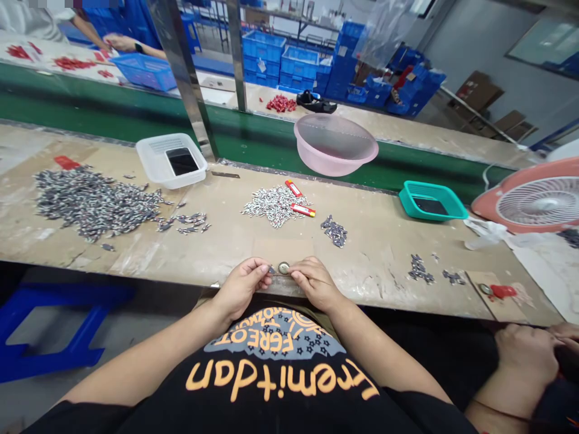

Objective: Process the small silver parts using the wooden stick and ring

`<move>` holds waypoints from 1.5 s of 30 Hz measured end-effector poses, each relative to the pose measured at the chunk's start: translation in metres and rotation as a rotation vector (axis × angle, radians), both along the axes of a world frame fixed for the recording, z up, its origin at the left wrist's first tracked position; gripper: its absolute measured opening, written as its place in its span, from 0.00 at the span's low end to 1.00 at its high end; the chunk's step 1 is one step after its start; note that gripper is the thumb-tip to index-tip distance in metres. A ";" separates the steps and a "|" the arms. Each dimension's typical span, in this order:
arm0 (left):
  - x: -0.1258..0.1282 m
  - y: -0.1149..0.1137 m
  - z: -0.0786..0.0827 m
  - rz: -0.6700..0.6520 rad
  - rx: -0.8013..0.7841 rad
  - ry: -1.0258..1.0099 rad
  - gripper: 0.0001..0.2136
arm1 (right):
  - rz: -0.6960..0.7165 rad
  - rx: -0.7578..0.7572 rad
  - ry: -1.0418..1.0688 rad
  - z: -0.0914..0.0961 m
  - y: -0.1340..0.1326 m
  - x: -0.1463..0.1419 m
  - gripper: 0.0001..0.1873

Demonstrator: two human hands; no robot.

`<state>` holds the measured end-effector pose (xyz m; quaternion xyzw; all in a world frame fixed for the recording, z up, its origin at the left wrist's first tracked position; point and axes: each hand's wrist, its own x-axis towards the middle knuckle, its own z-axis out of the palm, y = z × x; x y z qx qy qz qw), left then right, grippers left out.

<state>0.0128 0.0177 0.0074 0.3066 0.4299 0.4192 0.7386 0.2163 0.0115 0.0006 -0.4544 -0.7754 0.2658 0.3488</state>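
Your left hand and right hand both pinch a small round metal part between fingertips, nearer you than the silver pile, at the bench's near rim. Risk: a loose pinch lets it drop off into your lap.

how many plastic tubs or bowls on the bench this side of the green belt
3. White tub at left behind the big grey pile, pink bowl mid-bench at the back edge, teal tray at right beside the fan. Others may lie out of frame.
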 end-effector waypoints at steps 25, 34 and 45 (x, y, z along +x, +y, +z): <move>-0.001 0.002 0.001 -0.061 0.002 0.015 0.09 | 0.035 0.008 0.267 0.023 -0.008 -0.018 0.13; -0.001 0.001 0.001 -0.064 0.024 0.037 0.08 | 0.038 0.076 0.231 0.024 -0.008 -0.019 0.11; -0.001 0.002 0.002 -0.065 0.014 0.043 0.08 | 0.038 0.066 0.209 0.024 -0.010 -0.015 0.11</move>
